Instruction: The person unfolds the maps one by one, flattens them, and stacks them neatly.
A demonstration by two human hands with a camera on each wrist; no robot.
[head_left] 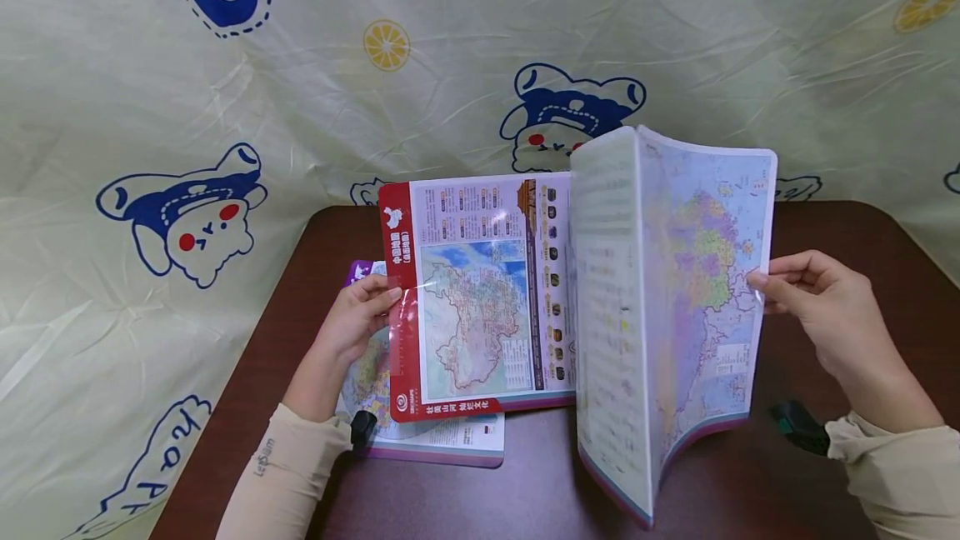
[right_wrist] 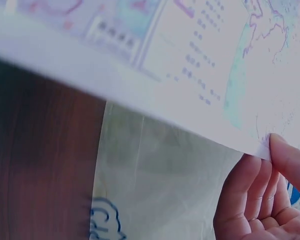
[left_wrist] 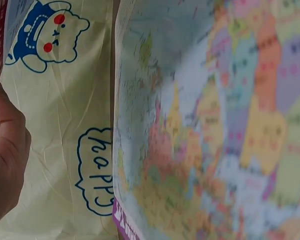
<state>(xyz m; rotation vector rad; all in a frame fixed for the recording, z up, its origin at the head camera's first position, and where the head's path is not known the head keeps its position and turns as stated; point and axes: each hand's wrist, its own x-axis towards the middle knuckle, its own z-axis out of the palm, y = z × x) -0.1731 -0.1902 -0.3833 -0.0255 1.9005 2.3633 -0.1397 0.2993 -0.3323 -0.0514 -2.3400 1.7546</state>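
Both hands hold a partly unfolded glossy map of China [head_left: 472, 323] above the table. Its red-bordered panel lies to the left, and a middle fold sticks up toward the camera. My left hand [head_left: 358, 315] pinches the red left edge between thumb and fingers. At the far right edge, my right hand [head_left: 836, 298] pinches the outer panel [head_left: 720, 273], thumb on the printed side. The right wrist view shows this thumb-and-finger grip [right_wrist: 270, 195] at the sheet's border. Beneath the left panel, a second map [head_left: 442, 444] with a purple corner lies on the table, partly covered.
The dark brown table [head_left: 450, 507] has rounded far corners. Behind and around it hangs a pale cloth [head_left: 315, 107] printed with cartoon bears and orange slices. Black wrist devices sit by the left cuff [head_left: 363, 427] and right cuff [head_left: 801, 427].
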